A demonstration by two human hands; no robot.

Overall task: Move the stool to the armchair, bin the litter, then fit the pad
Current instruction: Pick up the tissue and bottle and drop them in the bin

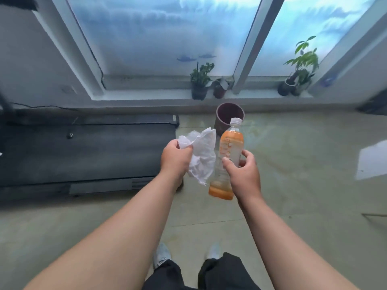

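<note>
My left hand (176,159) is closed on crumpled white paper (202,154), held out in front of me. Beside it my right hand (244,174) grips a plastic bottle (229,152) with a white cap and an orange label, a little orange liquid at its bottom. The bottle stands nearly upright, tilted slightly. A dark maroon round bin (228,118), empty as far as I see, stands on the floor just beyond both hands, below the window sill. No stool, armchair or pad is in view.
A black treadmill (83,155) lies on the floor to the left. Potted plants (200,82) stand on the sill, another potted plant (299,70) at the right. A white sheet (372,160) lies at the right edge. My feet (161,254) are on pale tile.
</note>
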